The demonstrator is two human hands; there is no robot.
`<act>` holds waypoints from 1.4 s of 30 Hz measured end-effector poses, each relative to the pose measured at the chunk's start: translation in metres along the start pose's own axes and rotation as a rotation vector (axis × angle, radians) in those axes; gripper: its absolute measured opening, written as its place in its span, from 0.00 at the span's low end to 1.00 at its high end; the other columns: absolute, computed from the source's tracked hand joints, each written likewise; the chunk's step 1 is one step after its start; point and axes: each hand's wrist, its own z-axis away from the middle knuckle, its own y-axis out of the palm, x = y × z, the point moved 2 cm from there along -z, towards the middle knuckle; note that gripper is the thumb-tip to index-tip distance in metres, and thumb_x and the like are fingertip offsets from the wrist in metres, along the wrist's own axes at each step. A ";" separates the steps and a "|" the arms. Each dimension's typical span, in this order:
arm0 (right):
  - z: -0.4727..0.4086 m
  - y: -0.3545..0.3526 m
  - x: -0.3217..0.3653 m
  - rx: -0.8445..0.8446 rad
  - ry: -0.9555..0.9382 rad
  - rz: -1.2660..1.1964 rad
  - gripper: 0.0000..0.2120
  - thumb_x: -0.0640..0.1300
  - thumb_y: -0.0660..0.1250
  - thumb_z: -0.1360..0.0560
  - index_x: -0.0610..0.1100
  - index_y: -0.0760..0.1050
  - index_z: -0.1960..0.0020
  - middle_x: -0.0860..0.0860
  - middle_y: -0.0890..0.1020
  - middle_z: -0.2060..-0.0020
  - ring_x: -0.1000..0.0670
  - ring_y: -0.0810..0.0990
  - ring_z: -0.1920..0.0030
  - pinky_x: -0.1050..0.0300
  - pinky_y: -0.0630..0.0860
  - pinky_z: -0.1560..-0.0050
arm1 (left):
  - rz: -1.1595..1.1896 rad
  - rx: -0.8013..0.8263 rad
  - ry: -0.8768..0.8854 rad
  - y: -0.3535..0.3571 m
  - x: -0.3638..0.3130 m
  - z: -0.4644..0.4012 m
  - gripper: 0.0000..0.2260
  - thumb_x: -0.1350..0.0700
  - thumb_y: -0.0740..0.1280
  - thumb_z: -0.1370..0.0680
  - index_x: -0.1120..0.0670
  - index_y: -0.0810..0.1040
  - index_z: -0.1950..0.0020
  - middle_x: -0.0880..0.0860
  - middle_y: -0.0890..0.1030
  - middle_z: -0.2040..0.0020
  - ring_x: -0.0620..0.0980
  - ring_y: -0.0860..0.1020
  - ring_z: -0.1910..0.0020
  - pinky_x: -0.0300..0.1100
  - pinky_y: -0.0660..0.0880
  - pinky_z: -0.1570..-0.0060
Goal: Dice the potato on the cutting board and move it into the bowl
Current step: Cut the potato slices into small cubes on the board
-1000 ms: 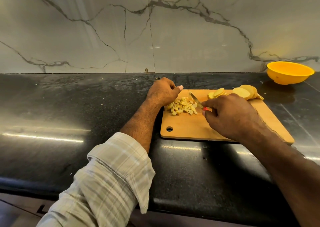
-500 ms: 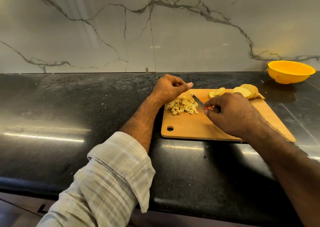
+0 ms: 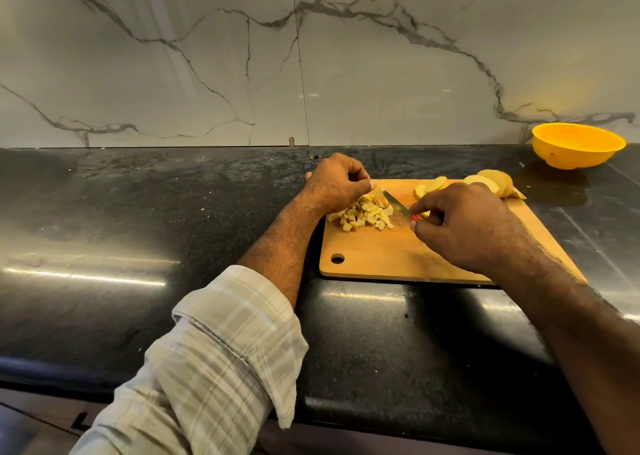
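Note:
A wooden cutting board (image 3: 391,257) lies on the black counter. On its far left part sits a heap of diced potato (image 3: 363,215). Potato slices (image 3: 431,186) and the uncut end of the potato (image 3: 497,180) lie at the board's far right. My left hand (image 3: 337,184), fingers curled, holds a potato piece (image 3: 381,200) at the heap's far edge. My right hand (image 3: 464,226) grips a small knife (image 3: 398,206) with a red handle; its blade points at the piece under my left fingers. The yellow bowl (image 3: 578,146) stands empty at the far right by the wall.
The black stone counter (image 3: 138,229) stretches left of the board and runs to a rounded front edge. A marble wall (image 3: 311,56) closes off the back. A small potato scrap (image 3: 517,194) lies at the board's far right edge.
My left hand lifted off the heap, then came back down with its fingers curled on a piece at the heap's far side. The knife blade has stayed beside the heap.

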 end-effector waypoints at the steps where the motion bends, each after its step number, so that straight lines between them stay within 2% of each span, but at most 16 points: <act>1: 0.000 0.000 0.000 0.001 -0.001 -0.004 0.15 0.52 0.71 0.21 0.53 0.83 0.35 0.55 0.83 0.54 0.53 0.79 0.55 0.51 0.84 0.53 | 0.007 0.014 0.009 0.001 0.000 -0.001 0.13 0.36 0.72 0.30 0.44 0.85 0.60 0.39 0.84 0.63 0.45 0.83 0.55 0.76 0.71 0.36; 3: 0.000 0.001 0.001 0.006 -0.003 0.000 0.15 0.52 0.71 0.21 0.53 0.83 0.35 0.55 0.84 0.53 0.53 0.79 0.55 0.50 0.84 0.52 | -0.003 0.044 0.018 0.002 -0.001 -0.001 0.13 0.35 0.73 0.29 0.43 0.85 0.60 0.39 0.84 0.62 0.44 0.83 0.54 0.76 0.70 0.35; 6: 0.000 0.001 0.001 0.012 -0.001 -0.007 0.16 0.53 0.71 0.21 0.53 0.83 0.35 0.55 0.83 0.54 0.54 0.79 0.56 0.50 0.84 0.52 | -0.028 0.043 -0.002 0.001 0.000 -0.001 0.04 0.43 0.76 0.27 0.40 0.84 0.60 0.36 0.84 0.62 0.44 0.83 0.52 0.74 0.71 0.35; 8: 0.000 0.000 0.000 0.007 0.003 -0.016 0.15 0.52 0.71 0.21 0.53 0.83 0.35 0.56 0.82 0.55 0.54 0.78 0.56 0.50 0.84 0.52 | -0.032 0.016 -0.008 -0.001 -0.001 0.001 0.04 0.45 0.75 0.27 0.42 0.84 0.60 0.37 0.83 0.63 0.45 0.83 0.53 0.74 0.70 0.34; 13: 0.001 -0.009 -0.006 -0.101 0.030 -0.092 0.13 0.50 0.72 0.22 0.53 0.85 0.39 0.56 0.83 0.61 0.53 0.80 0.59 0.50 0.84 0.55 | -0.136 -0.050 -0.082 -0.007 -0.010 0.007 0.05 0.51 0.76 0.25 0.50 0.84 0.58 0.43 0.84 0.58 0.44 0.80 0.49 0.71 0.54 0.24; 15: -0.001 -0.008 -0.010 -0.109 0.055 -0.104 0.12 0.50 0.72 0.22 0.53 0.85 0.39 0.55 0.83 0.60 0.53 0.81 0.59 0.49 0.85 0.54 | -0.110 -0.001 -0.078 -0.009 -0.009 0.009 0.04 0.49 0.76 0.28 0.48 0.85 0.60 0.43 0.85 0.61 0.44 0.81 0.49 0.72 0.59 0.26; 17: -0.004 -0.001 -0.012 -0.093 0.088 -0.073 0.12 0.51 0.72 0.22 0.53 0.85 0.39 0.54 0.84 0.57 0.52 0.81 0.58 0.49 0.85 0.54 | -0.076 0.055 -0.039 -0.010 -0.010 0.012 0.02 0.50 0.76 0.31 0.46 0.86 0.61 0.42 0.85 0.62 0.44 0.83 0.52 0.70 0.71 0.32; 20: -0.006 0.010 -0.012 -0.036 0.111 -0.039 0.13 0.52 0.72 0.22 0.54 0.84 0.37 0.52 0.85 0.45 0.51 0.80 0.51 0.51 0.83 0.49 | -0.022 0.078 -0.022 -0.015 -0.015 0.016 0.03 0.59 0.75 0.26 0.52 0.86 0.59 0.47 0.86 0.59 0.45 0.84 0.54 0.55 0.82 0.45; 23: -0.006 0.015 -0.008 -0.005 0.073 -0.072 0.14 0.53 0.72 0.21 0.54 0.84 0.37 0.53 0.84 0.48 0.52 0.79 0.50 0.55 0.78 0.52 | -0.014 0.013 -0.020 -0.017 -0.015 0.016 0.06 0.54 0.74 0.22 0.54 0.84 0.58 0.51 0.85 0.58 0.49 0.84 0.54 0.53 0.83 0.48; 27: -0.008 0.014 -0.009 -0.056 0.095 -0.089 0.14 0.54 0.72 0.21 0.55 0.84 0.37 0.55 0.83 0.52 0.52 0.79 0.52 0.52 0.82 0.51 | -0.146 -0.028 -0.057 -0.012 -0.009 0.011 0.12 0.46 0.68 0.17 0.52 0.81 0.55 0.51 0.83 0.56 0.48 0.82 0.53 0.52 0.82 0.48; 30: -0.008 0.016 -0.008 -0.001 0.080 -0.109 0.13 0.54 0.73 0.21 0.55 0.84 0.37 0.56 0.82 0.54 0.54 0.78 0.55 0.54 0.80 0.54 | -0.195 -0.033 -0.038 -0.011 -0.010 0.010 0.12 0.45 0.68 0.17 0.51 0.81 0.55 0.50 0.83 0.56 0.48 0.81 0.54 0.51 0.82 0.49; 35: -0.011 -0.005 -0.025 -0.111 0.138 -0.172 0.11 0.51 0.73 0.21 0.53 0.85 0.40 0.55 0.82 0.59 0.53 0.80 0.59 0.54 0.81 0.60 | -0.232 -0.037 -0.006 -0.010 -0.011 0.009 0.07 0.46 0.70 0.20 0.48 0.82 0.53 0.46 0.83 0.54 0.47 0.82 0.52 0.55 0.82 0.46; 37: -0.011 -0.010 -0.034 -0.112 0.178 -0.157 0.10 0.51 0.73 0.21 0.52 0.86 0.41 0.53 0.83 0.58 0.51 0.82 0.61 0.52 0.83 0.63 | -0.195 -0.017 0.060 -0.007 -0.014 0.010 0.06 0.47 0.68 0.20 0.43 0.81 0.44 0.43 0.83 0.46 0.46 0.81 0.44 0.59 0.79 0.39; 39: -0.011 -0.014 -0.041 -0.112 0.218 -0.150 0.10 0.50 0.73 0.21 0.51 0.86 0.41 0.51 0.84 0.57 0.49 0.82 0.60 0.49 0.86 0.61 | -0.226 0.069 0.126 -0.001 -0.019 0.012 0.13 0.48 0.66 0.18 0.38 0.79 0.35 0.42 0.80 0.34 0.49 0.75 0.30 0.66 0.65 0.28; 40: -0.011 -0.015 -0.043 -0.116 0.231 -0.155 0.10 0.50 0.74 0.21 0.51 0.86 0.41 0.50 0.84 0.56 0.49 0.83 0.60 0.47 0.86 0.59 | -0.288 0.109 0.147 0.001 -0.022 0.012 0.13 0.48 0.66 0.17 0.38 0.79 0.33 0.41 0.78 0.30 0.49 0.70 0.26 0.67 0.58 0.26; 42: -0.011 -0.016 -0.043 -0.119 0.230 -0.168 0.09 0.50 0.74 0.21 0.51 0.86 0.42 0.50 0.84 0.56 0.49 0.83 0.60 0.46 0.86 0.60 | -0.457 0.134 0.177 0.002 -0.026 0.012 0.12 0.46 0.65 0.16 0.41 0.82 0.34 0.42 0.78 0.30 0.49 0.67 0.24 0.66 0.54 0.27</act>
